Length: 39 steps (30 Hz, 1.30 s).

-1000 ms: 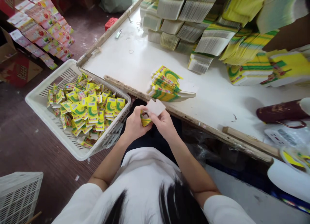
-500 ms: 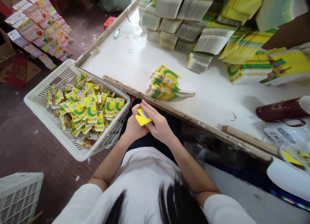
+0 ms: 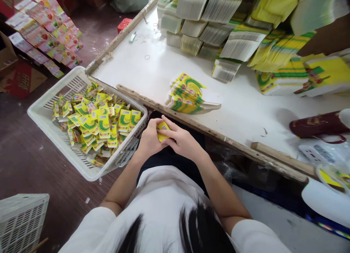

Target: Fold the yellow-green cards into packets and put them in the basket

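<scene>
Between my two hands, above my lap, is a small yellow cardboard box [image 3: 163,127] with a barcode on its upper face. My left hand [image 3: 151,140] wraps its left side, and part of the box is hidden behind the fingers. From the right, my right hand [image 3: 182,141] grips it too, with fingers lying across the yellow face. Just beyond the hands, on the table edge, lies a fanned pile of flat yellow-green cartons [image 3: 187,94]. To the left stands a white plastic basket [image 3: 64,150] holding many small yellow-green boxes [image 3: 104,126].
Bundled stacks of cartons [image 3: 243,45] fill the back of the white table [image 3: 131,66]. A dark red mug [image 3: 314,127] lies on its side at the right, near a power strip [image 3: 314,152]. Pink printed cartons [image 3: 49,30] and another white crate [image 3: 24,220] are at the left.
The box's yellow end flap, which stuck out toward me, is now folded in or covered. My right fingers have moved across the box's face. The basket and the carton pile look the same.
</scene>
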{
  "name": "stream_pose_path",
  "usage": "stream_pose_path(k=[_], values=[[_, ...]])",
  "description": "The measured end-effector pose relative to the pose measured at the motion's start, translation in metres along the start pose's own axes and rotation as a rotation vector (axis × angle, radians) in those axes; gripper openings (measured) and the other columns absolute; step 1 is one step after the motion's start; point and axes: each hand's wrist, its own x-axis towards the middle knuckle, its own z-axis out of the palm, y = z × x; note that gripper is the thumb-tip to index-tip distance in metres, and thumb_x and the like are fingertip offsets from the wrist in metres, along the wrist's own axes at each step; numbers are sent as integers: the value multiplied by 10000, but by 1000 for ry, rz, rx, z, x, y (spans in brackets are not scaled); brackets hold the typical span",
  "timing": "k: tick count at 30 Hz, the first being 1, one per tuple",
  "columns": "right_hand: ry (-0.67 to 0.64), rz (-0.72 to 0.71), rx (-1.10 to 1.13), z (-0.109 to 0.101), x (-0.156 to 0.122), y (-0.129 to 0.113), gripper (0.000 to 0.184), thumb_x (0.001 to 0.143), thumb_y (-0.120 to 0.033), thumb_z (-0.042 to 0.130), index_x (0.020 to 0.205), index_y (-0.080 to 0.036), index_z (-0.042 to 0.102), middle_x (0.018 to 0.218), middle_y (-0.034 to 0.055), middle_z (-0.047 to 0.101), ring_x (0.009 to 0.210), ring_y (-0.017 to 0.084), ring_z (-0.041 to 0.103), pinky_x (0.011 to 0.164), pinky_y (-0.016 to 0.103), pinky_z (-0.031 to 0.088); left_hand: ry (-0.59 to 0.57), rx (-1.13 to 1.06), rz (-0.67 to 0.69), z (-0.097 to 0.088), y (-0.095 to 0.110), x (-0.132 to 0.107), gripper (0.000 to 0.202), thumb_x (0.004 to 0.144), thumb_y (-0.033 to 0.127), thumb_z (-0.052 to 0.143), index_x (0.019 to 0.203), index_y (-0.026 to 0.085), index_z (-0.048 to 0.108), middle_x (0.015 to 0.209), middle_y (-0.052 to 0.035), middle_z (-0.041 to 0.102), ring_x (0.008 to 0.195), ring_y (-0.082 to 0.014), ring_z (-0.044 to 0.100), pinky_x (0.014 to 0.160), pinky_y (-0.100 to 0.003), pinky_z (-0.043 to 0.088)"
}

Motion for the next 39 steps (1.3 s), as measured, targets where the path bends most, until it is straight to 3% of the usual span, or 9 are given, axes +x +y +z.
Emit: stream_pose_path(k=[4, 10, 18, 24, 31, 39], values=[[77, 42, -33, 0, 0, 1, 229, 953, -277, 569, 1098, -274, 746, 1544, 72, 476, 1322, 279, 574, 1085, 439, 505, -58, 10, -23, -2, 5, 3, 579, 692, 274, 736, 1211, 210, 488, 1153, -78, 643, 1010, -228, 665, 867, -363, 550], [-16, -7, -37, -10, 0, 5, 189, 935, -252, 585, 1001, -230, 760, 1458, 122, 559, 1342, 286, 551, 1082, 460, 492, -116, 28, -38, -1, 6, 2, 602, 654, 235, 740, 1206, 202, 501, 1132, -82, 664, 988, -246, 685, 852, -373, 560], [179, -20, -14, 4, 0, 8, 193, 917, -296, 610, 1057, -244, 733, 1368, 117, 585, 1258, 277, 585, 1058, 467, 503, -73, -11, -5, -2, 7, 4, 705, 700, 242, 735, 1319, 212, 398, 1264, -112, 605, 1136, -246, 644, 935, -376, 542], [289, 12, -2, 1, -2, 13, 166, 906, -322, 638, 1026, -250, 728, 1338, 115, 591, 1226, 271, 606, 1050, 456, 501, -113, 150, -28, -7, 5, 7, 521, 723, 328, 750, 1175, 184, 534, 1146, -105, 674, 1043, -273, 668, 913, -417, 532], [164, -27, -40, -9, -3, 11, 120, 919, -274, 625, 921, -223, 733, 1286, 129, 602, 1190, 265, 625, 1005, 447, 528, -83, 210, -12, -7, 6, 6, 460, 698, 301, 763, 1113, 202, 591, 1080, -71, 714, 1008, -252, 684, 880, -381, 534], [193, -39, -48, -9, -3, 8, 121, 950, -285, 579, 996, -225, 674, 1313, 141, 598, 1264, 269, 591, 1021, 440, 520, -76, 217, 17, -11, 7, 10, 457, 702, 300, 763, 1117, 197, 601, 1072, -71, 720, 999, -251, 690, 870, -380, 533]])
